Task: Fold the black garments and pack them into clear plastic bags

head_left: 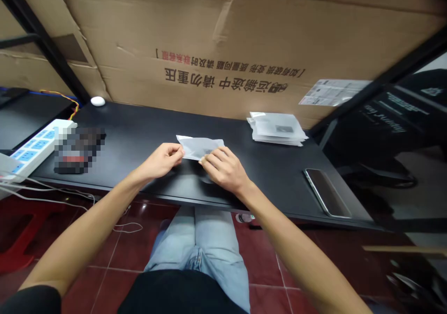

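Between my hands, just above the black table (136, 128), is a translucent white plastic bag (198, 146) with a white strip at its upper left corner. My left hand (166, 159) pinches the bag's left edge between thumb and fingers. At the lower right, my right hand (223, 167) grips the bag, its fingers curled over that side. A dark patch shows through the bag beside the right fingers. Farther right lies a stack of similar translucent bags (275, 128), the top one with a dark rectangle visible in it.
A phone (326, 192) lies near the table's right front edge. On the left are a power strip (42, 144) with cables and a blurred-out dark object (79, 150). A white oval object (98, 101) sits at the back left. A printed cardboard panel (195, 30) stands along the back.
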